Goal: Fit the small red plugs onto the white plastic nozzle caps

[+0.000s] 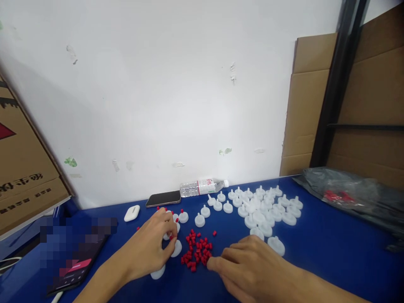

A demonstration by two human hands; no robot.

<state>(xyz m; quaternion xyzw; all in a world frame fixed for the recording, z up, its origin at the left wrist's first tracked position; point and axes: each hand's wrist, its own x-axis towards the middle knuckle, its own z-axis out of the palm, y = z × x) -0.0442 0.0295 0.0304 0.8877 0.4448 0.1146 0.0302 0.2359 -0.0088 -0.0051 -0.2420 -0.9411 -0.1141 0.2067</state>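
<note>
My left hand (153,242) is over the left group of white spouted lids, thumb and forefinger pinched on a small red cap (171,237) above a white lid (177,248). Several lids around it carry red caps on their spouts, such as the capped lid (183,217); my hand partly hides others. In the middle lies a loose pile of red caps (197,250). My right hand (252,267) is closed at the pile's right edge, fingertips down among the caps. Whatever is between those fingers is hidden.
Many uncapped white lids (261,206) cluster at the right. A water bottle (203,187), a phone (163,199) and a white case (131,213) lie along the wall. Another phone (82,256) is at left. A grey plastic bag (341,189) and cardboard (303,105) stand right.
</note>
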